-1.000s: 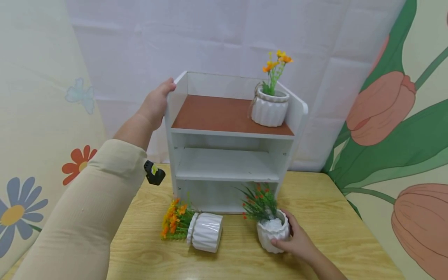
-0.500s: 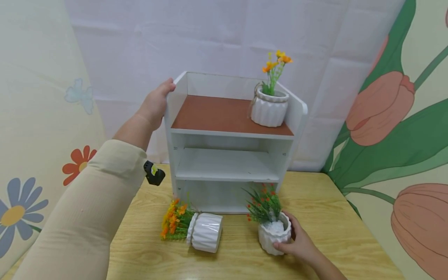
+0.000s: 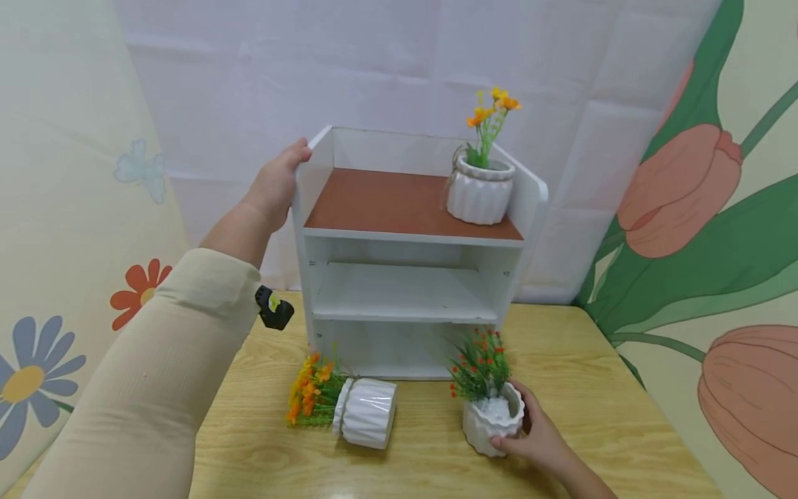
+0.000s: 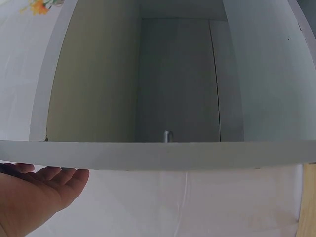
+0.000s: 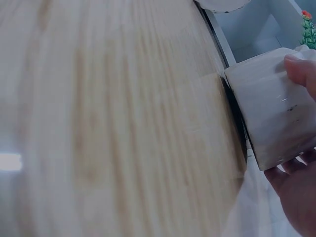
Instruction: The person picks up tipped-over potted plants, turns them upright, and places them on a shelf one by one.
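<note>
In the head view, my left hand (image 3: 274,184) rests against the upper left side of a white shelf unit (image 3: 411,317). The left wrist view shows its fingers along the outer face of the side panel (image 4: 163,155). My right hand (image 3: 539,436) grips a white fluted flower pot (image 3: 483,430) on its right side, thumb in front. The pot holds green grass-like leaves with small red flowers (image 3: 480,364), over white filling. Up close in the right wrist view, the pot's smooth wall (image 5: 271,103) lies between thumb and fingers.
A white pot with orange flowers (image 3: 368,414) lies on its side on the wooden table (image 3: 268,450). Another white pot, with yellow-orange flowers (image 3: 480,194), stands upright on the shelf's brown top (image 3: 380,201). White cloth (image 3: 386,62) hangs behind.
My right hand and its pot have shifted slightly right and toward me, and the red-flowered stems have swung more upright. My left hand has stayed at the shelf.
</note>
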Motion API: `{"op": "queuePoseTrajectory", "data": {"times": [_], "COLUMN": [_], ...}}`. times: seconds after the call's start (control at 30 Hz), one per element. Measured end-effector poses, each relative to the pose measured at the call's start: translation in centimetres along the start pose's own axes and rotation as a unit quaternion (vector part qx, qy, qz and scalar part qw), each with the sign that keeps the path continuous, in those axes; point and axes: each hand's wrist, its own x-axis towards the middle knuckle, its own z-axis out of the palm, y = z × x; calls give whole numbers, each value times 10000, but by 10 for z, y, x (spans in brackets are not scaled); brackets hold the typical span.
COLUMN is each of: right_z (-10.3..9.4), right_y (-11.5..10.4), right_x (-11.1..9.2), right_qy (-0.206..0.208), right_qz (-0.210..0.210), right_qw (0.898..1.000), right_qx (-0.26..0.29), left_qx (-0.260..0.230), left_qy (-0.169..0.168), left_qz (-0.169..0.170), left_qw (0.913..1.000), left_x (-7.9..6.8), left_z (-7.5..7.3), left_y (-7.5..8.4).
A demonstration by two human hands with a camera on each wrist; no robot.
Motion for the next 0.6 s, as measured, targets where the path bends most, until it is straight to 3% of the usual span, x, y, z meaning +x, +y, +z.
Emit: {"op": "queuePoseTrajectory", "data": {"times": [0.33,0.6], "right_z": [-1,0], "right_y": [-1,1], "right_x": [-1,-3], "right_qy": [76,118], "right_qz": [483,397], "right_qw": [9987,9991], "right_qx": [-123,-97], "left_qx": [-40,37], "left_qy": [3,5], "left_qz": [15,13], "left_qw": [10000,10000], "left_x": [0,0], "left_z": [0,0], "left_y": [2,1]}}
